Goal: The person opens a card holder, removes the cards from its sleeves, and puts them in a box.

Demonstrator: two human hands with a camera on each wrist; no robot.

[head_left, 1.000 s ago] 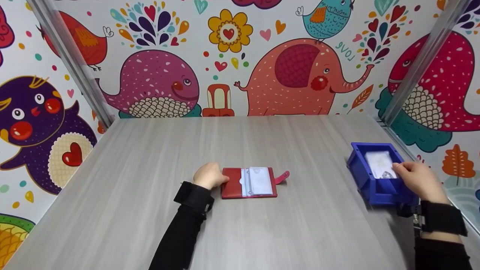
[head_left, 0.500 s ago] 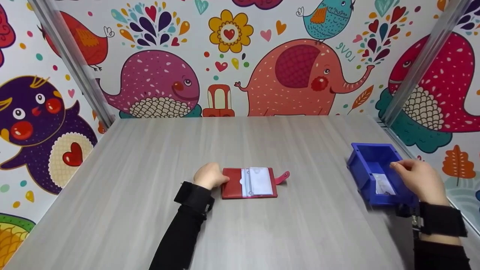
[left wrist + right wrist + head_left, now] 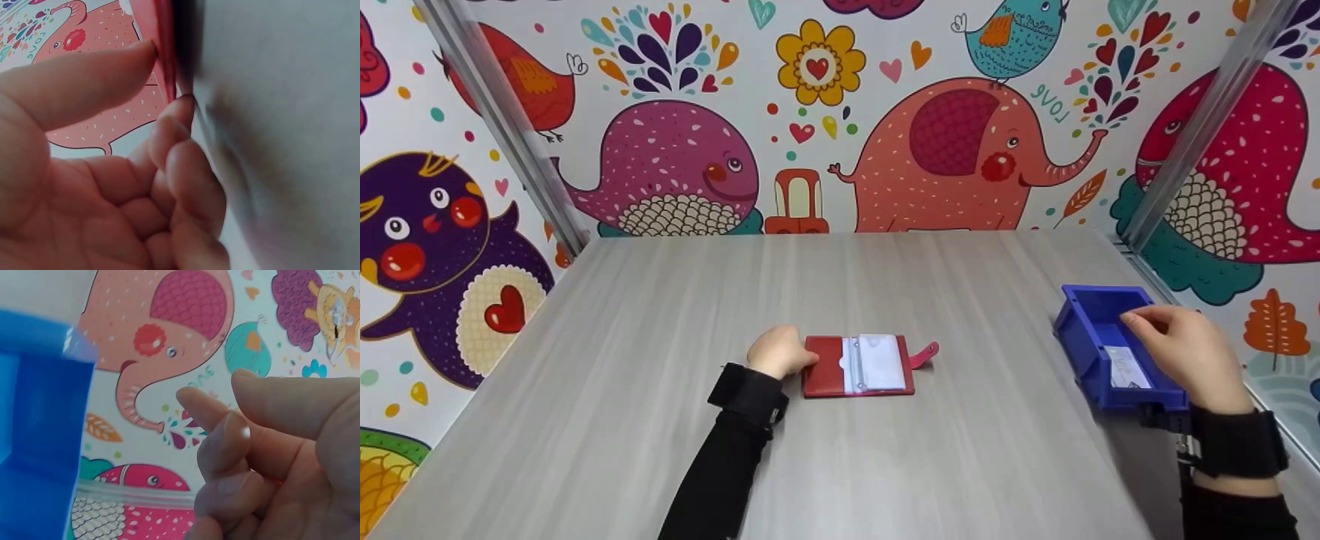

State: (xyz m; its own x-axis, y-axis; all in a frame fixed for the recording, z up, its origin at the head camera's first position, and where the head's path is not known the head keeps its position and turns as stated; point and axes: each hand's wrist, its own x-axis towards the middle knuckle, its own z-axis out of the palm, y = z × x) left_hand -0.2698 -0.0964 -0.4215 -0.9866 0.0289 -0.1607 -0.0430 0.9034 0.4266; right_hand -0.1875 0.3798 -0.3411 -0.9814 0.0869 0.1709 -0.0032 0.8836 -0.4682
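A red card holder (image 3: 825, 371) lies spread on the table, its whitish card sleeves (image 3: 883, 364) showing and a pink snap strap (image 3: 926, 355) sticking out to the right. My left hand (image 3: 775, 351) pinches its left edge between thumb and fingers; in the left wrist view the thumb tip presses the red cover (image 3: 163, 50). At the right, my right hand (image 3: 1192, 352) hovers over a blue bin (image 3: 1084, 360). Its fingers are loosely curled, with a gap between thumb and forefinger and nothing held. A white printed card (image 3: 1126, 367) lies inside the bin, near its front.
The light wood-grain table (image 3: 960, 457) stretches between the hands. Cartoon-printed panels (image 3: 945, 157) rise at the back and both sides, joined by metal posts (image 3: 1207, 127). The bin stands close to the right-hand panel.
A second ago my right hand held the white card above the bin; it let go and the card dropped in. The right hand has since shifted slightly left. My left hand stays put.
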